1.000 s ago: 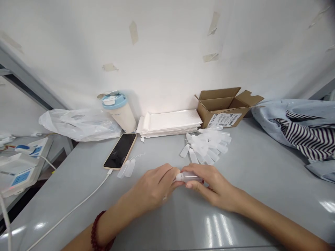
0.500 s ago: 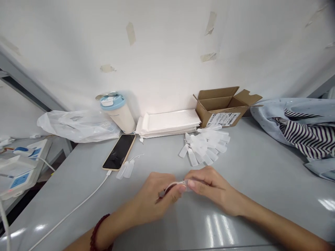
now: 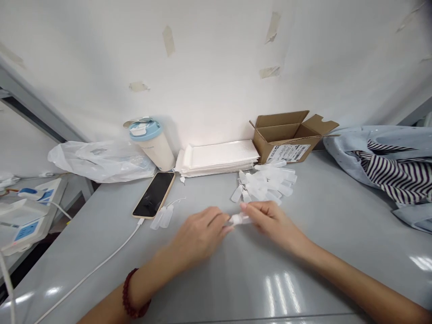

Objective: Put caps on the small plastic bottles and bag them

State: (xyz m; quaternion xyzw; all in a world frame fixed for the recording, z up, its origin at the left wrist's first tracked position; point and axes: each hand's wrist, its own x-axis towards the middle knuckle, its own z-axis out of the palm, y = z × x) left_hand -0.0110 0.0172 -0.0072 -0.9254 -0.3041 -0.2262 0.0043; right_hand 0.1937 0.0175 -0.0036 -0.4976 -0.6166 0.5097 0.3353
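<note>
A matt white painted wall (image 3: 216, 54) fills the view from 9 o'clock round to 3 o'clock, marked at 12 and 1 o'clock by torn strips of beige masking tape (image 3: 168, 40) stuck flat to the surface. A warm patch of light falls low on the wall near the centre. A long pale grey metal frame rail (image 3: 30, 76) runs diagonally at 10 o'clock, and a dark metal edge (image 3: 413, 117) meets the wall at 3 o'clock. Below them spreads a smooth grey tabletop (image 3: 303, 265), its glossy surface showing streaks of white overhead light at 6 o'clock. A dark gap (image 3: 22, 270) beside the table shows at 8 o'clock, too shadowed to make out the floor.
</note>
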